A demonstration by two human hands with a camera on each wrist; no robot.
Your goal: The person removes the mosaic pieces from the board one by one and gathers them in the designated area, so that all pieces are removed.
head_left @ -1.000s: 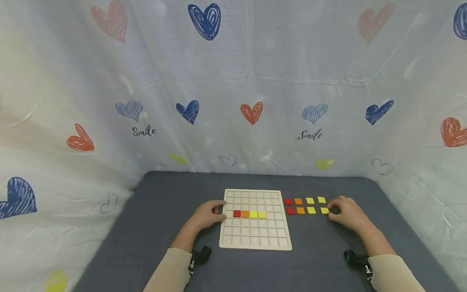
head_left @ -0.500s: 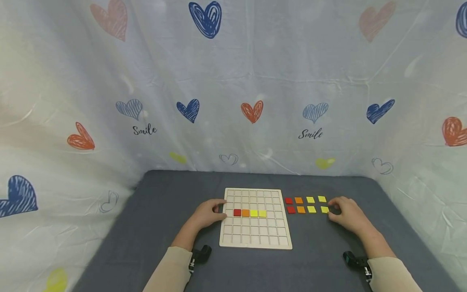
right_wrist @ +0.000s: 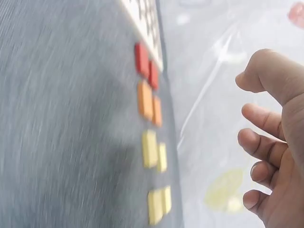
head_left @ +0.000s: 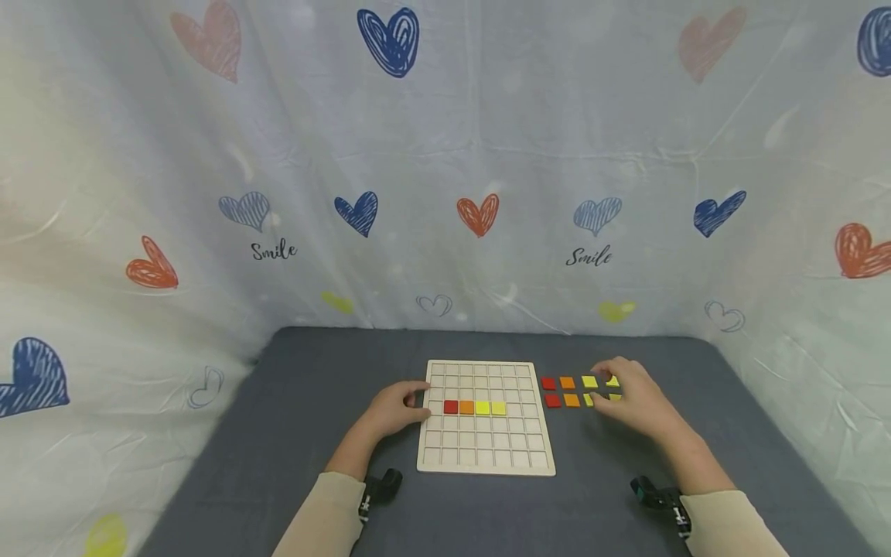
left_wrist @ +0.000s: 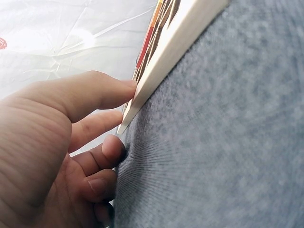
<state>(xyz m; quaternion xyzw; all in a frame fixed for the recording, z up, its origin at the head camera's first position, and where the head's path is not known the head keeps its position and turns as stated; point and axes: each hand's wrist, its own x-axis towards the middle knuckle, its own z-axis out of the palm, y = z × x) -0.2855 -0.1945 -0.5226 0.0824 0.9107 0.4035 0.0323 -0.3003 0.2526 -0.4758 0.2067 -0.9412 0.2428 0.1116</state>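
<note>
My left hand (head_left: 392,410) is at the left edge of a light wooden grid board (head_left: 468,441). In the left wrist view, its thumb and a fingertip touch the board's side while the other fingers bend loosely below. One row of the board holds a red tile (head_left: 451,407), an orange tile (head_left: 467,407) and two yellow ones. Above the loose yellow tiles (head_left: 589,381) my right hand (head_left: 639,398) hovers, thumb and fingers apart, partly covering them in the head view. The right wrist view shows nothing between its fingers.
Pairs of loose red tiles (head_left: 548,384) and orange tiles (head_left: 567,382) lie right of the board, beside the yellow pairs. Grey cloth (head_left: 334,356) covers the table. A white curtain (head_left: 418,139) printed with hearts surrounds the back and sides.
My right hand has moved left from the outer end of the loose tiles to over the yellow ones. The left hand and the board keep their places.
</note>
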